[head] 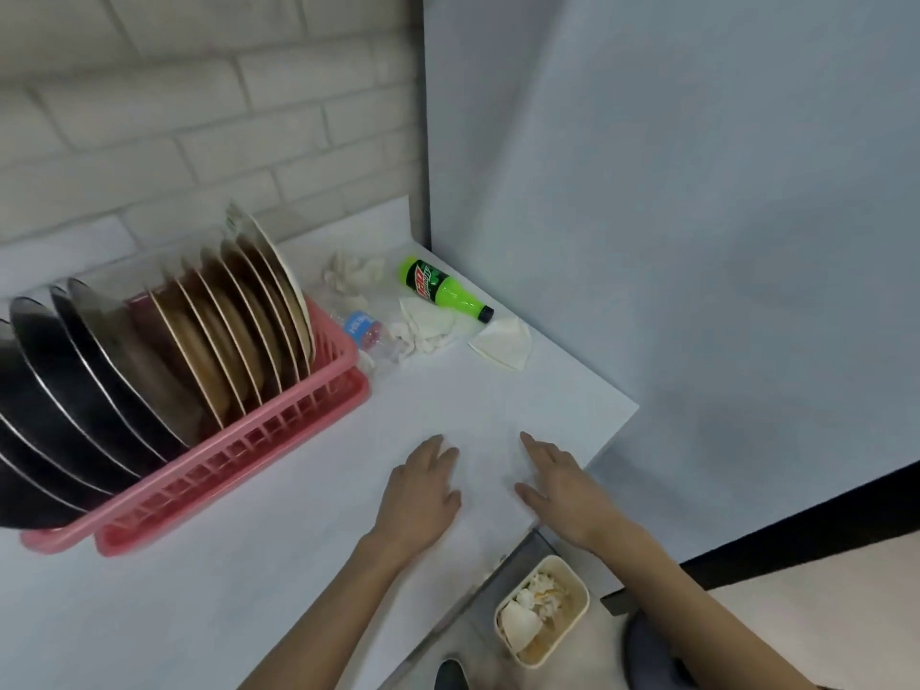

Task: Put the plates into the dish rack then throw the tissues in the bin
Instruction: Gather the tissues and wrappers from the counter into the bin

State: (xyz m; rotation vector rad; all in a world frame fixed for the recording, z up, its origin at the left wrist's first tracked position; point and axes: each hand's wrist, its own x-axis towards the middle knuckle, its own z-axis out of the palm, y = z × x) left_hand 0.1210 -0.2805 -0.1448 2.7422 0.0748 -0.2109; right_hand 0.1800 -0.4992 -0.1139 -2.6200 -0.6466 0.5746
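A pink dish rack (pixel 279 443) stands at the left of the white counter, filled with several upright plates (pixel 234 331), beige ones at the right and dark metal ones at the left. Crumpled tissues (pixel 351 273) lie behind the rack, more tissues (pixel 423 328) sit beside a bottle, and a folded tissue (pixel 503 341) lies near the wall. A cream bin (pixel 547 639) on the floor below the counter's edge holds tissues. My left hand (pixel 420 490) and my right hand (pixel 562 483) lie flat on the counter, fingers straight, holding nothing.
A green soda bottle (pixel 443 288) lies on its side at the back corner. A clear water bottle (pixel 366 331) lies against the rack's right end. A pale wall panel (pixel 697 241) bounds the counter on the right. The counter edge (pixel 612 425) drops off beside my right hand.
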